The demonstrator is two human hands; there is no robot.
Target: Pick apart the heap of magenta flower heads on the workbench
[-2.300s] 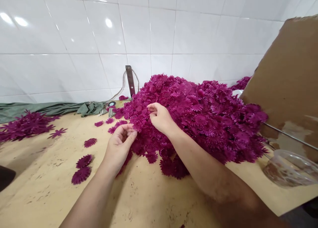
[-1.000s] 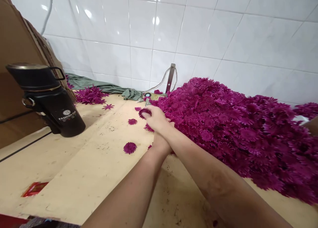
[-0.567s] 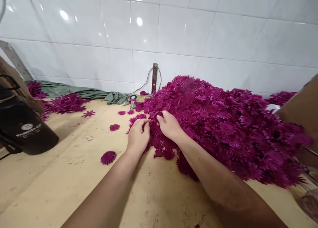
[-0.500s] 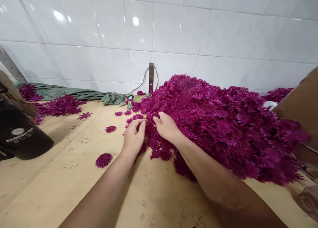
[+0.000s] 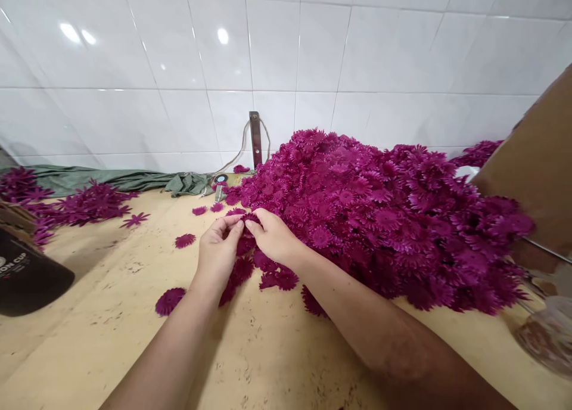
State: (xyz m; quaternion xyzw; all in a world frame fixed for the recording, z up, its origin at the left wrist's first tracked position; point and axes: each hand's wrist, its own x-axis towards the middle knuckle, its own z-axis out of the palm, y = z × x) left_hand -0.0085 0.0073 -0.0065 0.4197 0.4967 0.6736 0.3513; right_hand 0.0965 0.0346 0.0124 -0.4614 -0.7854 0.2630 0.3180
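Observation:
Between my two hands is a small magenta fabric flower [image 5: 251,217], pinched by the fingertips of both. My left hand [image 5: 218,243] grips its left edge with thumb and forefinger. From the right, my right hand [image 5: 272,234] closes on the same flower, its fingertips partly hidden. Just behind and to the right rises a big heap of magenta flowers [image 5: 357,201]. Below the hands, a few flowers [image 5: 279,277] lie at the heap's foot. One thicker flower [image 5: 170,301] rests left of my left forearm, and a single flat one [image 5: 185,241] lies farther back.
A black cup [image 5: 31,273] holding cardboard pieces stands at the left. Behind it lie star-shaped magenta petals [image 5: 89,204] and a green cloth [image 5: 111,176] along the tiled wall. A cardboard box [image 5: 531,165] and a clear plastic container [image 5: 547,335] are at the right.
My hands have come together, and both now pinch the flower, which shows more clearly between them. The whole view has shifted, so the heap and cup appear farther left.

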